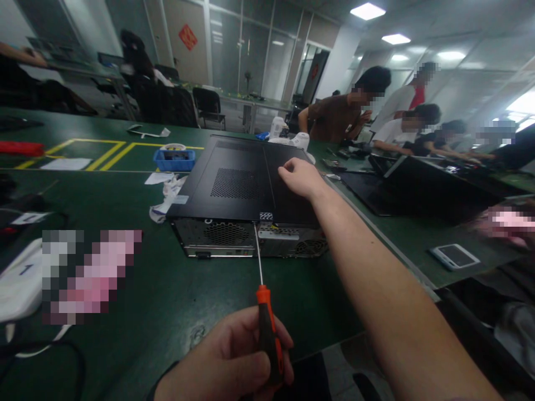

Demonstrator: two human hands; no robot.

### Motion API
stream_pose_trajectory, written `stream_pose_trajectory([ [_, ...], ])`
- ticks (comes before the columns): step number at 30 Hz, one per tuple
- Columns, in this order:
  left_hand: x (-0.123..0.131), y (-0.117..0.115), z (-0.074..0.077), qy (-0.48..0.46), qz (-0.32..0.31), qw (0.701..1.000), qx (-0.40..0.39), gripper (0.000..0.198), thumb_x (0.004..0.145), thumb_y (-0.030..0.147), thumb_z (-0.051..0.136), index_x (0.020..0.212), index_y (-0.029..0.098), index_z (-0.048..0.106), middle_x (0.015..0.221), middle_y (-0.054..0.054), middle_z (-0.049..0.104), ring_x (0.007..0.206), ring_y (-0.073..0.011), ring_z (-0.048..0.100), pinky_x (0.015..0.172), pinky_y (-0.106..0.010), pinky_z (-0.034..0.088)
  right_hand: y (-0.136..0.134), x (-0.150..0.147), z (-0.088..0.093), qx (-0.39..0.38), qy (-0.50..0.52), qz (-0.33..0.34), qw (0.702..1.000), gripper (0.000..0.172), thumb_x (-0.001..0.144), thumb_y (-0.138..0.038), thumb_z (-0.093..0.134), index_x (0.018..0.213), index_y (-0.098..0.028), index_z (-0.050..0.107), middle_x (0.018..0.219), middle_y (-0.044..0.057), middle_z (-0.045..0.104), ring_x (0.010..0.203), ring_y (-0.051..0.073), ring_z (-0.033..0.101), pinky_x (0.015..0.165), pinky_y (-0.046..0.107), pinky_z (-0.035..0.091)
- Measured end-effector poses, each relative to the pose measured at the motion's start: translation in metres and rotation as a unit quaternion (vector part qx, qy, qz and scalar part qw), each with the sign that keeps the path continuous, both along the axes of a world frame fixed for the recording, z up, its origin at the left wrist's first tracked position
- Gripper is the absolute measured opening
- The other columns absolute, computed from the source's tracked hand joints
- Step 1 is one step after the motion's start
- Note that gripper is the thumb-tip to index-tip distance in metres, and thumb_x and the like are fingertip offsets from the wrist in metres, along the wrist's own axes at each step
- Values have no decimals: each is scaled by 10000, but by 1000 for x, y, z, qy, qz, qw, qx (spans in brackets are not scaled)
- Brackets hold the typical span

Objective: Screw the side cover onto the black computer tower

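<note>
A black desktop computer case (200,184) lies flat on the green table, its metal back panel toward me. My left hand (234,356) is closed around the orange and black handle of a screwdriver (270,334). The screwdriver's thin shaft points away from me, and its tip meets the upper edge of the back panel near the middle. My right hand (301,177) rests on the right side of the case's top, fingers curled in. Whether anything is between those fingers is hidden.
Behind the case's left side stand a blue bin (174,160) and crumpled white plastic (167,200). A white device (19,278) with cables lies left. To the right are a phone-like device (455,257) and a black panel (434,186). Several people work at the tables beyond.
</note>
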State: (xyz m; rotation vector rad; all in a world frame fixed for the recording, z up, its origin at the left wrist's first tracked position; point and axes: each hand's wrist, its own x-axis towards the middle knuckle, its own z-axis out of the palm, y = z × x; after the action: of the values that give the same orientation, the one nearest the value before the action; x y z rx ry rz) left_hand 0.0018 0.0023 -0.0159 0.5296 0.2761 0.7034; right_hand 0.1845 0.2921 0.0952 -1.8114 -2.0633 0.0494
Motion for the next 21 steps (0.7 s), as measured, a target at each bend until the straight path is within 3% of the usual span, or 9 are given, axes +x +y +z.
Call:
stream_pose_trajectory([
  [7, 4, 1, -23, -50, 22, 997, 63, 413, 823, 461, 876, 1019, 194, 629, 821, 8, 675, 521, -20, 529, 528, -126, 423, -1, 0, 1, -1, -1, 1, 1000, 334, 982, -420, 548, 1130, -179, 725, 1247, 150, 743, 1177, 313, 680, 1043, 438, 508],
  [13, 6, 2, -15, -56, 28, 994, 84, 431, 834, 473, 863, 952, 198, 553, 784, 20, 632, 502, -20, 513, 485, -115, 368, -3, 0, 2, -1, 0, -2, 1000, 327, 980, -416, 550, 1133, -185, 723, 1244, 150, 744, 1173, 310, 681, 1042, 438, 509],
  [17, 7, 2, -18, -94, 30, 991, 87, 398, 847, 462, 851, 970, 209, 570, 747, 40, 599, 464, -18, 491, 466, -121, 364, -2, 0, 2, -1, -1, -5, 1000, 328, 980, -417, 554, 1141, -186, 722, 1252, 147, 742, 1173, 308, 678, 1051, 442, 503],
  [21, 6, 2, -17, -63, 16, 996, 68, 410, 835, 486, 858, 1015, 194, 634, 710, 43, 585, 469, -23, 492, 483, -131, 365, -1, -1, 1, 0, -2, -2, 1000, 332, 984, -420, 549, 1137, -181, 722, 1253, 147, 741, 1172, 312, 676, 1046, 436, 503],
])
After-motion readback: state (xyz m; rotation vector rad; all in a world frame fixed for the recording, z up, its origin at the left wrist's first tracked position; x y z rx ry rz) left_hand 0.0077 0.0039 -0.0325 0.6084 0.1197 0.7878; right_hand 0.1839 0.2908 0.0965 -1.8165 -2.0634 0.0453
